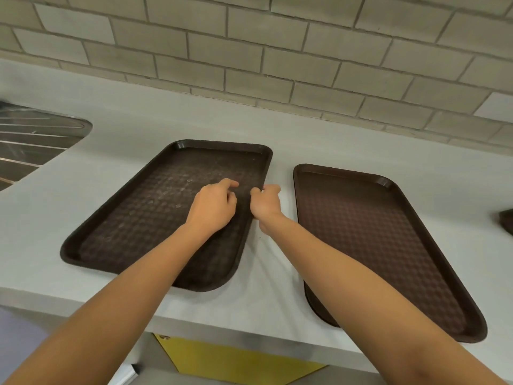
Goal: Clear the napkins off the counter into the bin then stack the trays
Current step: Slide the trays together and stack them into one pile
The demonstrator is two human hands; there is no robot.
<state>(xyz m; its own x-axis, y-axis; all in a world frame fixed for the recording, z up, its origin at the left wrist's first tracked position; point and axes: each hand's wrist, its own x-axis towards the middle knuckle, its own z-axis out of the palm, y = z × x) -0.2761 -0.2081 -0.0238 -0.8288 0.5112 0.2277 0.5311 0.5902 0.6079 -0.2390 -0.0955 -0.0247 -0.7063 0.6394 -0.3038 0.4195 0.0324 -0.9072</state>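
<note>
the grey counter (277, 134) carries two brown trays side by side, with a strip of bare surface between them: the left tray (144, 207), scuffed and speckled with pale crumbs, and the right tray (374, 245), whose near end sits close to the counter's front edge. no napkins show anywhere in view, so the clearing looks done and stacking is the likely step in hand. the left hand (213, 207) hovers over the left tray's floor with fingers loosely curled, holding nothing. the right hand (266, 202) is at that tray's right rim, thumb inside and fingers outside, seemingly pinching it. the risk as i judge it: lifting a wide tray by one long edge with a single pinch would let the far side drag and swing, so it could slip free or knock the right tray toward the edge. tipping it would also spill the crumbs (166, 190) onto the counter.
</note>
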